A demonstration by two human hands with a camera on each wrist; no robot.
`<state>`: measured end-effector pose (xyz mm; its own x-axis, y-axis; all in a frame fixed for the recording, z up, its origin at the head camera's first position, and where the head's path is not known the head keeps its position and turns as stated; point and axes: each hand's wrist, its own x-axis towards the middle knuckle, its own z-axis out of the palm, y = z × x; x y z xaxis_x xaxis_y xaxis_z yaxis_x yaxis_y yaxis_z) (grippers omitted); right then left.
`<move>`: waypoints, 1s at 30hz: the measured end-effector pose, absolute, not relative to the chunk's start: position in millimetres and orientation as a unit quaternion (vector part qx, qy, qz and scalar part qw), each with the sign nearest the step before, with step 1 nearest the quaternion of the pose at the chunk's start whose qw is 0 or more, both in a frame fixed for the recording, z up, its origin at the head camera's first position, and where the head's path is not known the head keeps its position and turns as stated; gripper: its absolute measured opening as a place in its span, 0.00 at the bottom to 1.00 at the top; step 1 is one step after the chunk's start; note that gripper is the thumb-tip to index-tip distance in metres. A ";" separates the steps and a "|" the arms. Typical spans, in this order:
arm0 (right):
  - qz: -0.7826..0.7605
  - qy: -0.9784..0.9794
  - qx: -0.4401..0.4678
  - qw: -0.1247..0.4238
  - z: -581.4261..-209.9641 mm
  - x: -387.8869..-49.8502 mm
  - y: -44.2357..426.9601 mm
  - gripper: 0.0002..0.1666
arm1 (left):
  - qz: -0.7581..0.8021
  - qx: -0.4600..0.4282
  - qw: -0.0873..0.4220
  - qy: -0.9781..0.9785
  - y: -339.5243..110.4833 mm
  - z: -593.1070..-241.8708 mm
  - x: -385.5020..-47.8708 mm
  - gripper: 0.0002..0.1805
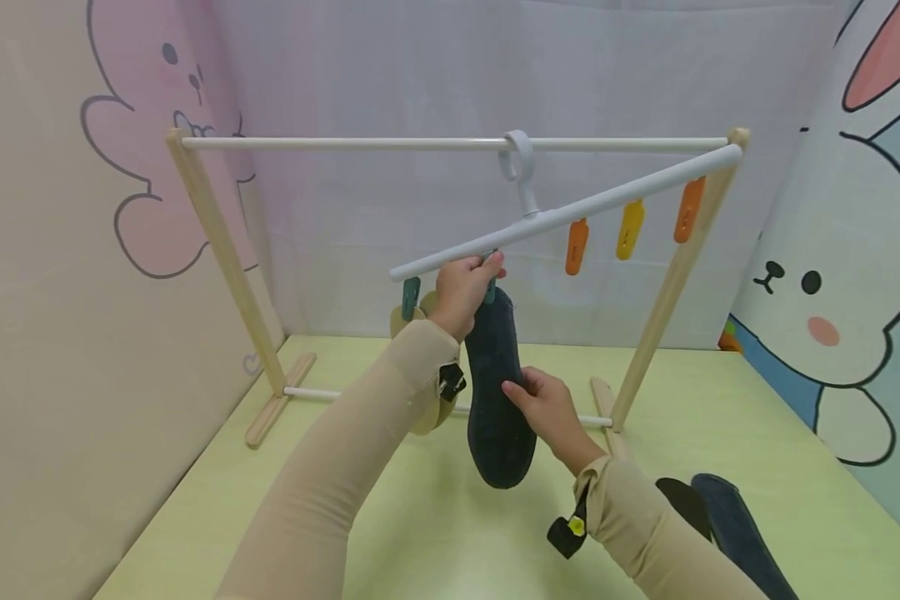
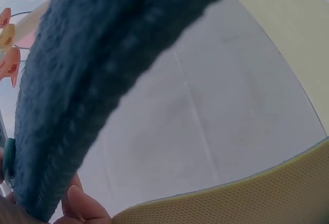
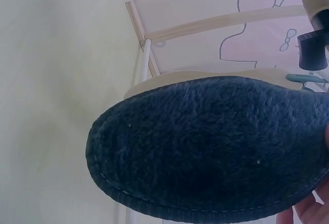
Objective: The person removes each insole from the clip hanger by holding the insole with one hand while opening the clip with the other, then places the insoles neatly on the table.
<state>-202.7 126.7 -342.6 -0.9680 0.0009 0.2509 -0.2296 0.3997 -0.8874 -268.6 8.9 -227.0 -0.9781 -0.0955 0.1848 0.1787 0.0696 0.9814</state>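
Note:
A dark blue fuzzy insole [image 1: 501, 392] hangs upright under the low left end of the tilted white hanger [image 1: 570, 218]. My left hand [image 1: 461, 293] grips the green clip [image 1: 491, 290] at the insole's top, its fingers partly hiding the clip. Lower down, my right hand [image 1: 551, 408] pinches the insole's right edge between thumb and fingers. Beside it, partly behind my left wrist, beige insoles [image 1: 424, 423] hang from another green clip [image 1: 411, 297]. The right wrist view shows the blue insole's rounded end [image 3: 205, 152] up close.
The hanger's ring hook [image 1: 521, 154] loops over the white rail [image 1: 345, 143] of a wooden-legged rack [image 1: 225, 258]. Orange [image 1: 577, 247] and yellow [image 1: 630, 229] clips hang on the hanger's raised right half. Another dark blue insole [image 1: 738, 533] and a dark insole [image 1: 682, 504] lie at the table's right.

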 end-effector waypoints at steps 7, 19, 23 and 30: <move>0.545 -0.828 0.071 0.111 -340.5 -203.5 125.7 0.07 | -0.686 -0.033 0.107 -0.719 7.4 -226.1 -270.0 0.16; 0.558 -0.821 0.060 0.109 -345.9 -205.4 121.5 0.09 | -0.673 -0.062 0.121 -0.727 4.3 -230.4 -272.0 0.16; 0.565 -0.816 0.056 0.110 -350.6 -207.5 122.1 0.08 | -0.658 -0.061 0.124 -0.740 3.3 -231.5 -272.7 0.17; 0.584 -0.802 0.051 0.118 -356.6 -213.6 124.7 0.08 | -0.649 -0.071 0.130 -0.747 3.7 -233.7 -273.4 0.17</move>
<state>-213.6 124.7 -356.6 -0.9668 0.0554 0.2494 -0.2204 0.3131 -0.9238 -273.4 3.7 -233.7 -0.9564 -0.0625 0.2854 0.2739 0.1488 0.9502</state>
